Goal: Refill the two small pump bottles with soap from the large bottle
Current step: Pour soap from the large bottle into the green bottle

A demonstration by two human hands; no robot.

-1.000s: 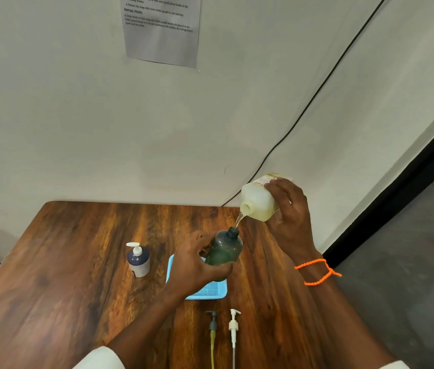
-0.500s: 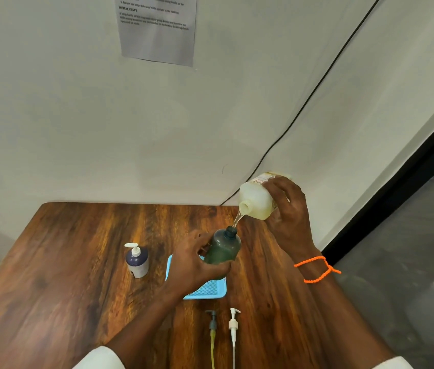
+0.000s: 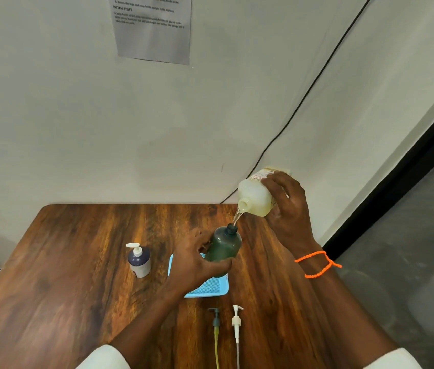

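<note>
Right hand: the right hand (image 3: 287, 209) is wrapped around the large bottle (image 3: 257, 197), held in the air above the far right corner of the counter (image 3: 58, 283), tipped mouth-down to the left.
Soap: a thin stream of soap (image 3: 237, 217) runs from the large bottle's open mouth into the neck just below it.
Left hand: the left hand (image 3: 197, 259) grips the dark green bottle (image 3: 223, 247) by its lower body, tilted, neck toward the large bottle, raised over the blue tray (image 3: 210, 287).
Second small bottle: the purple pump bottle (image 3: 138, 261) stands upright on the counter, left of the left hand and apart from it, pump on.
Loose pumps: a dark green pump (image 3: 215, 319) and a white pump (image 3: 236, 320) lie side by side on the counter, nearer the person than the tray.
Wrist: an orange bead bracelet (image 3: 317, 263) on the right wrist.
</note>
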